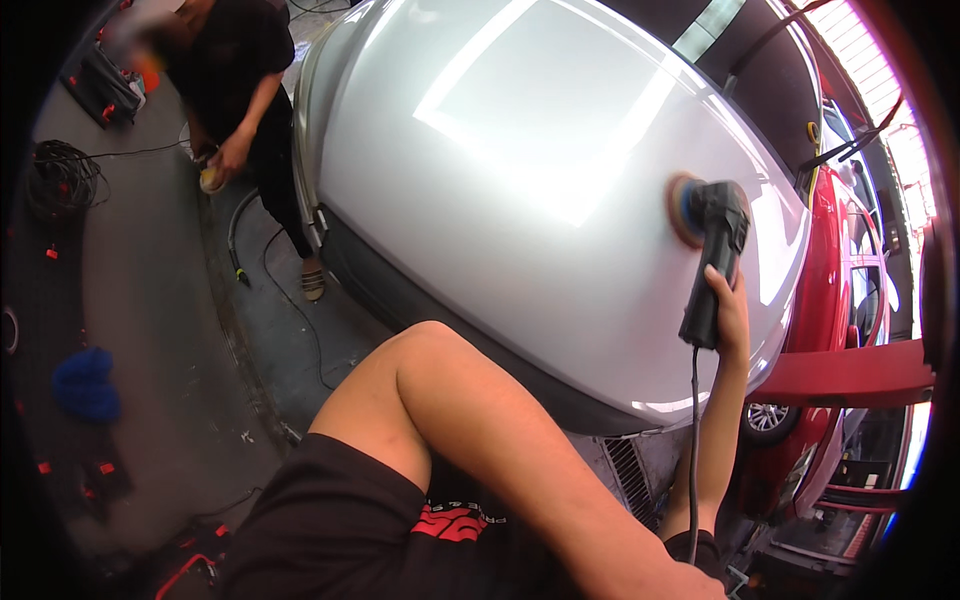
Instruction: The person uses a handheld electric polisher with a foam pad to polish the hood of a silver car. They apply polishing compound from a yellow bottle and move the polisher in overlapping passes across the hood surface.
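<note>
My right hand point(732, 315) is wrapped round the handle of a black power polisher point(716, 235). Its round pad point(686, 210), blurred orange and blue, is against the glossy silver body panel point(480, 200) of a car. From the handle's end a dark cord point(694, 440) hangs down along my right forearm. My left arm is bent across my chest, elbow raised. My left hand point(690, 580) is at the lower edge beside my right sleeve, close to the cord; its fingers are hidden, so whether it grips the cord cannot be told.
At the upper left another person point(235, 70) stands beside the car, holding a small yellowish object point(210, 180). A hose point(236, 230) and cables trail on the floor. A blue cloth point(86, 385) and coiled black cable point(62, 180) are far left. A red car point(825, 260) and red beam point(850, 376) stand right.
</note>
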A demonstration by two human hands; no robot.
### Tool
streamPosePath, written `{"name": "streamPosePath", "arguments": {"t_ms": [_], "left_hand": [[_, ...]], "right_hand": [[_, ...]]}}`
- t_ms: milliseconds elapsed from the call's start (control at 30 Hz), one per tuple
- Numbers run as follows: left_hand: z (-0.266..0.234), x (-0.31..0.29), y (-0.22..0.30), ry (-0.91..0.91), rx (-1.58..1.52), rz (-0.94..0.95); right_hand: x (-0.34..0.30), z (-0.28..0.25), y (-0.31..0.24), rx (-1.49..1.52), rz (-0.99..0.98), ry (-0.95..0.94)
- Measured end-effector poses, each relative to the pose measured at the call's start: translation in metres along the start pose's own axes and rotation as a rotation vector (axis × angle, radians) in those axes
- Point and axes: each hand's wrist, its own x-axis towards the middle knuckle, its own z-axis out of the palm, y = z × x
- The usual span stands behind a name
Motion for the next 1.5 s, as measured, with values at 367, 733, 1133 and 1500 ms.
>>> {"name": "streamPosePath", "arguments": {"t_ms": [367,733,1133,1500], "left_hand": [[-0.058,-0.151,-0.084,1.069,0.704,0.495],[-0.148,-0.266,-0.221,1.624,0.96,-0.157],[-0.105,-0.372,-0.19,1.922,0.946,-0.209],[-0.179,-0.53,-0.152,1.888,0.769,-0.149]], "right_hand": [[-0.142,0.16,0.016,0.071,-0.016,0.118],[-0.119,0.244,-0.056,-0.133,-0.025,-0.277],[-0.083,0.32,-0.092,-0.243,-0.095,-0.66],[-0.026,0.465,-0.155,-0.195,-0.087,-0.606]]}}
